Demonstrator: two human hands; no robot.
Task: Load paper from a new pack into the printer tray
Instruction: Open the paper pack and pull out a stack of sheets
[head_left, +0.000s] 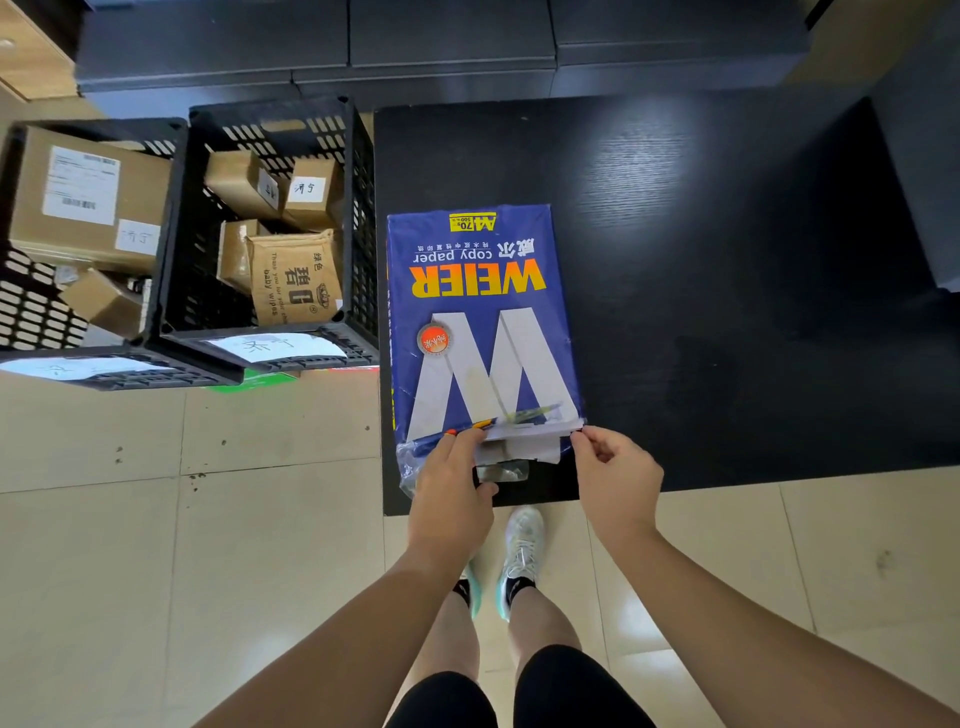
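A blue pack of copy paper (480, 317) with a big white W lies flat on the black table (727, 291), its near end at the table's front edge. That near end is torn open, and white wrapper flaps (524, 447) stick out. My left hand (452, 483) grips the wrapper at the near left corner. My right hand (615, 467) pinches the wrapper's near right corner between thumb and fingers. No printer tray can be made out.
Two black plastic crates (358, 218) with several cardboard boxes stand left of the table on the floor. Dark cabinets (452, 47) run along the back. Beige floor tiles and my feet (519, 556) are below the table's front edge.
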